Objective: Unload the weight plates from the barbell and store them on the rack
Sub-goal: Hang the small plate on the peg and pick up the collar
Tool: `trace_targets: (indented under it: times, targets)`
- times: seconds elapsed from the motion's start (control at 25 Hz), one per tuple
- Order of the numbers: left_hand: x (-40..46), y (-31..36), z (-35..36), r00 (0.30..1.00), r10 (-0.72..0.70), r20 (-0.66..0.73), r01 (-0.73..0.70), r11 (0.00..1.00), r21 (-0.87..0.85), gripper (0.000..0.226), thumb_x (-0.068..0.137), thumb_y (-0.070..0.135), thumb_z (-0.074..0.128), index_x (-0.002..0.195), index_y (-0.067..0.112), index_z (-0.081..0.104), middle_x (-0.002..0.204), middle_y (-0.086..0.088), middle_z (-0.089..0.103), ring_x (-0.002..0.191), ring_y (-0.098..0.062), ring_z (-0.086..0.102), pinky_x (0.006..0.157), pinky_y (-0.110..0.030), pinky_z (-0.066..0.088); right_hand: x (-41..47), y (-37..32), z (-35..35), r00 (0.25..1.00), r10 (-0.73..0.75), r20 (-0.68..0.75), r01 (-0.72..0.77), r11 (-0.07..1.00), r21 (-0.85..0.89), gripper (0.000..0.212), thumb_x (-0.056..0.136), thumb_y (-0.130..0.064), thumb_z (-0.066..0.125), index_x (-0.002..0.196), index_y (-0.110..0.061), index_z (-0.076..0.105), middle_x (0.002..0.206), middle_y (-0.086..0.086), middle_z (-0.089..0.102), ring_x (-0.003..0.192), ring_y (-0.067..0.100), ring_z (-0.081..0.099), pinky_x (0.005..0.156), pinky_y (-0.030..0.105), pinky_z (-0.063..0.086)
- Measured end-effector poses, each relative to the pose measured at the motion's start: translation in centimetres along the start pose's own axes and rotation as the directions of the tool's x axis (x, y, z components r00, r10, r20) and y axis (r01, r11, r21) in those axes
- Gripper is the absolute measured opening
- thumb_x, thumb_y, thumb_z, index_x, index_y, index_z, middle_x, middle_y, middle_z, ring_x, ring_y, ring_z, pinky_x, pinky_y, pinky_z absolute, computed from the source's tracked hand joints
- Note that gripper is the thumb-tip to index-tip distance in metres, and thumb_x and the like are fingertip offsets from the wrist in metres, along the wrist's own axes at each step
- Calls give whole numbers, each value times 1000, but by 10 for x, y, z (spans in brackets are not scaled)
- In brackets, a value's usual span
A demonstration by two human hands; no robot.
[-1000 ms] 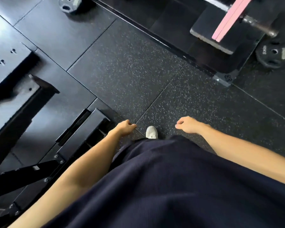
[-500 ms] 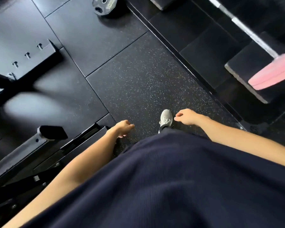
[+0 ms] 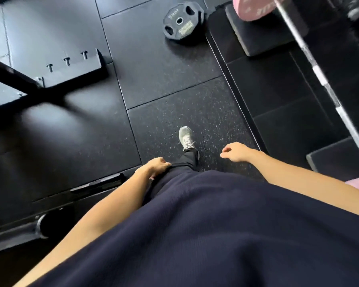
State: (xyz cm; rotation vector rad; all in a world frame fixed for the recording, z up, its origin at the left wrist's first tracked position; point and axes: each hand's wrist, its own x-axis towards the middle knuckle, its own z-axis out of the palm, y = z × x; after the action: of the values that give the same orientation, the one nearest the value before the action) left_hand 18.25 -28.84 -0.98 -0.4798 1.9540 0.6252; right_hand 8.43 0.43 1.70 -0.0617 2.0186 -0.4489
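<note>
Two hands: both hold nothing, fingers loosely curled.
Left hand (image 3: 157, 165): against the dark trousers.
Right hand (image 3: 237, 151): hanging free.
Barbell (image 3: 319, 75): beyond the right fingers, with a pink plate (image 3: 252, 7), seemingly still loaded.
Black plate (image 3: 182, 20): flat on the floor (image 3: 164, 59), far ahead of the fingers.

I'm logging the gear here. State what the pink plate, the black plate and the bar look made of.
Pink plate: probably rubber or urethane, matte, with pale moulded lettering. Black plate: likely rubber-coated, dull sheen, grip cut-outs, metal-looking centre hole. Bar: bright steel, reflective, with duller bands that may be knurling.
</note>
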Motion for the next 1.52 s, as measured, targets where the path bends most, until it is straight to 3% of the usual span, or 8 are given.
trace_targets:
  times: [0.16, 0.32, 0.52, 0.72, 0.88, 1.04, 1.16, 1.52]
  targets:
    - [62, 30, -101, 1000, 16, 3, -16, 999, -48, 41, 98, 40, 42, 105, 5, 63, 119, -16, 63, 109, -30, 59, 86, -33, 45, 71, -51, -86, 1000, -1, -7, 1, 999, -33, 39, 93, -33, 56, 125, -11, 58, 129, 9, 58, 114, 26, 56, 94, 34, 41]
    - [105, 66, -224, 994, 33, -100, -49, 986, -158, 44, 97, 38, 46, 90, -4, 57, 78, -22, 60, 71, -32, 62, 64, -36, 49, 128, -118, -182, 995, -25, -93, 27, 1000, 13, 29, 92, -32, 56, 110, -11, 65, 111, 11, 68, 92, 27, 63, 83, 33, 46]
    - [150, 104, -343, 991, 29, -129, -56, 976, -212, 45, 97, 41, 46, 120, 4, 56, 120, -24, 61, 104, -38, 63, 80, -42, 52, 198, -185, -273, 987, -27, -159, 44, 994, 104, 21, 90, -29, 59, 103, -15, 67, 110, 8, 67, 92, 22, 58, 86, 33, 44]
    - [209, 130, -438, 999, -18, -42, 11, 987, -158, 32, 98, 44, 43, 110, 17, 54, 94, -7, 59, 73, -20, 54, 67, -31, 46, 283, -240, -355, 996, -34, -84, 39, 997, 59, 22, 91, -31, 58, 106, -17, 65, 113, 5, 65, 97, 22, 59, 88, 33, 44]
    - [249, 151, -535, 994, -82, -79, 68, 984, -163, 40, 97, 43, 45, 120, 12, 54, 108, -12, 61, 78, -21, 57, 61, -28, 46, 349, -295, -442, 999, -44, -32, 45, 999, 15, 23, 91, -33, 57, 109, -19, 64, 116, 5, 65, 99, 22, 59, 86, 33, 44]
    - [284, 181, -641, 975, -93, -199, 43, 969, -242, 38, 96, 40, 47, 112, 8, 60, 112, -15, 66, 99, -31, 64, 76, -31, 47, 408, -364, -544, 996, -90, -30, 88, 995, -56, 30, 92, -31, 57, 117, -14, 63, 122, 6, 62, 109, 23, 56, 88, 30, 41]
    - [309, 195, -699, 965, -110, -236, 41, 959, -281, 31, 95, 41, 49, 104, 14, 60, 107, -9, 65, 101, -27, 63, 80, -30, 44, 445, -408, -599, 994, -108, -3, 108, 991, -76, 29, 92, -31, 57, 114, -14, 64, 108, 6, 65, 91, 19, 58, 81, 30, 43]
    - [426, 189, -884, 994, -41, -102, 15, 970, -243, 42, 98, 41, 47, 125, 11, 57, 136, -8, 56, 123, -24, 52, 103, -32, 39, 585, -524, -708, 998, -55, 8, 56, 987, -152, 35, 92, -29, 56, 107, 1, 65, 111, 21, 65, 87, 27, 59, 74, 31, 42]
